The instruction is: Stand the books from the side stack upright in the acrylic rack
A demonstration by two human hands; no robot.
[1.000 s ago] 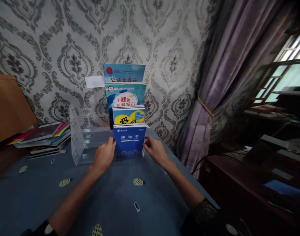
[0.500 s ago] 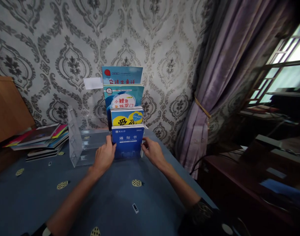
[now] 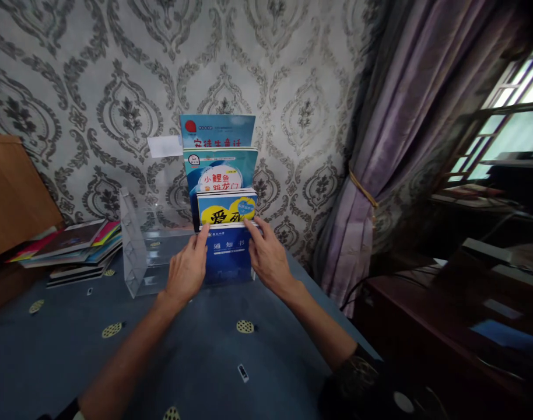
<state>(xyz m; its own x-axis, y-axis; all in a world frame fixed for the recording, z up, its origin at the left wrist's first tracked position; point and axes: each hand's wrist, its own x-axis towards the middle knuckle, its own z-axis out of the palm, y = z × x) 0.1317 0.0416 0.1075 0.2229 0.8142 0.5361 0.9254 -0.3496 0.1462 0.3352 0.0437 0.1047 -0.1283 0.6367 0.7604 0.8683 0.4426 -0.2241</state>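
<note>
Blue, pineapple-printed tabletop [image 3: 205, 361]: open stretch between the forearms; its right edge slants past the rack toward the camera.
Clear plastic tiered rack [image 3: 130, 251]: left side tiers open, near the grey damask-patterned wall [image 3: 130, 111].
Flat pile of colourful books [image 3: 76, 248]: just beside the rack's left panel.
Dark-blue booklet with white lettering [image 3: 227, 268]: upright, rack's front right tier, before the yellow-and-blue book [image 3: 220, 204].
Left hand [image 3: 186, 268]: index finger extended to the booklet's top left corner; grip cannot be told.
Right hand [image 3: 270, 259]: fingers extended at the top right corner, grip likewise unclear.
</note>
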